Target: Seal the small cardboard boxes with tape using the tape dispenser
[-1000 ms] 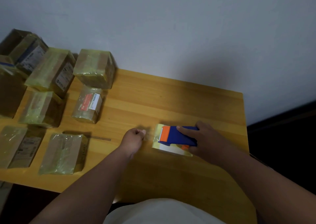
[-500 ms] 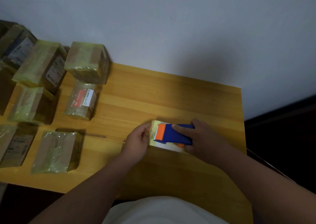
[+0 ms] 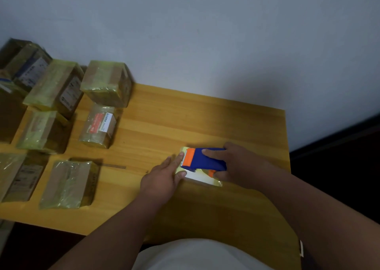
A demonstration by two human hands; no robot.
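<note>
Tape runs leftward: I see my right hand (image 3: pixel 240 164) gripping the blue-and-orange tape dispenser (image 3: pixel 203 159) atop the small flat tape-wrapped cardboard box (image 3: pixel 202 178) on the wooden worktop (image 3: pixel 185 121), left hand (image 3: pixel 164 176) pressing straight fingers (image 3: pixel 178 159) on its left end.

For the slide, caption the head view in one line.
Right hand grips a blue-and-orange tape dispenser on a small box while left-hand fingers press the tape.
</note>
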